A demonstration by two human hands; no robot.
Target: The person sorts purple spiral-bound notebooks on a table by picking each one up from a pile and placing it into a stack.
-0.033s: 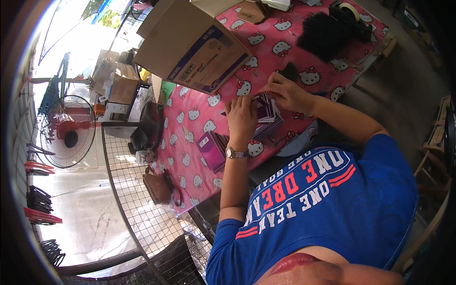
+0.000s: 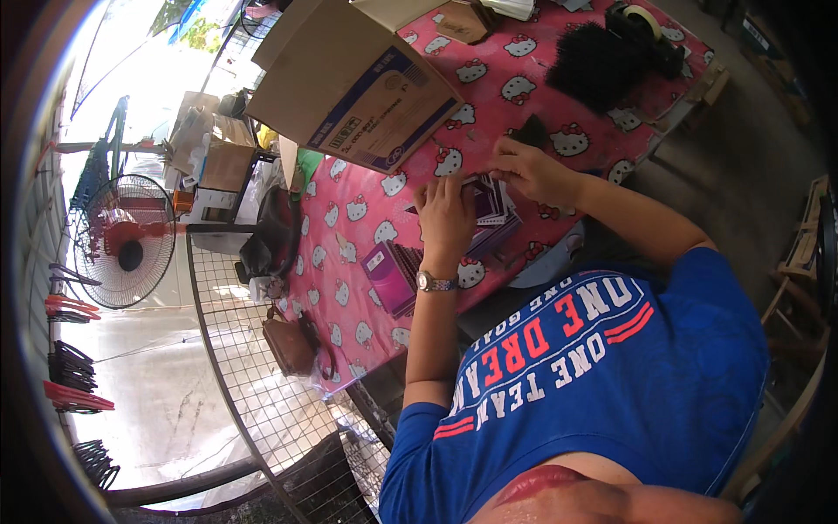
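A stack of purple and white printed cards (image 2: 494, 212) lies on the pink tablecloth in front of me. My left hand (image 2: 445, 214), with a watch on its wrist, is curled over the left edge of the top card. Its fingertips grip the far edge. My right hand (image 2: 531, 172) is closed in a pinch at the far right corner of that same card; the fingertips are partly hidden. Left of my left wrist rests a second stack of purple cards (image 2: 388, 278), slightly fanned.
Beyond my hands stands a large open cardboard box (image 2: 367, 96). A black bristly pile (image 2: 589, 65) and a tape dispenser (image 2: 650, 35) sit at the far right. A brown bag (image 2: 288, 345) is by the table's left edge, near a wire mesh panel (image 2: 236, 349) and a fan (image 2: 127, 244).
My right hand has shifted very slightly right and nearer to me. My left hand stays nearly in place on the card.
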